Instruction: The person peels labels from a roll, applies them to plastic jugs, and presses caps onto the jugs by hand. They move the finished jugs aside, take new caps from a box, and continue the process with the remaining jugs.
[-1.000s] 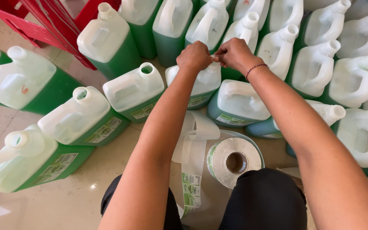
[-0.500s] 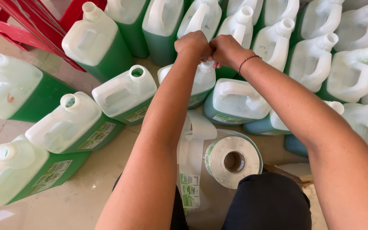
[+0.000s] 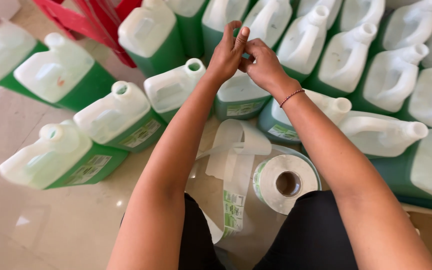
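- The left hand and the right hand were raised together above the jug with label, which stood directly under the fingers.
- The left fingers were stretched almost straight, pointing away from the person; they held nothing that could be seen clearly.
- The right fingers were curled narrow against the left ones, touching them; whether a small sticker was pinched between them, one cannot tell.
- Both hands were about equally near to that jug; its neck was hidden behind the hands.
- The label roll lay on the floor well behind the fingers, close to the person's knees, a little to the right-hand side, with its core hole facing up.
- The loose backing strip ran from the roll toward the person; its long axis went nearly in the same line as the left forearm.
- Count: one roll, one strip, two hands.
- Left of the fingers, four jugs showed open necks, among them the open jug.
- Right of the fingers stood many white jugs, more than ten; the exact number was cut by the frame.
- A red crate stood far to the left.
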